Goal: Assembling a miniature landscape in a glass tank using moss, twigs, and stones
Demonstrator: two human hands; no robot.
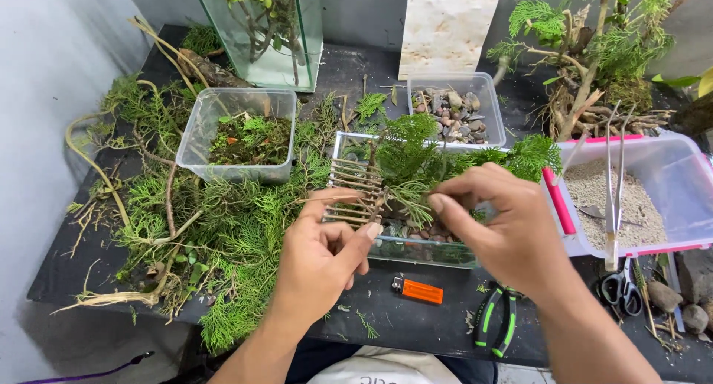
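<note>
A small glass tank sits in the middle of the black table, and a little stick fence leans over its left end with its long sticks running left to right. The left hand is closest, its fingers pinched on the near edge of the fence. The right hand pinches a green sprig just right of it

Twig ladder: thin bare wood, rough, matt. Small tank: clear glass, glossy. Tubs clear plastic, smooth. Tweezers: bright polished metal. Lighter: glossy orange plastic. Pliers: rubbery green-black grips. Tabletop: matt black.
</note>
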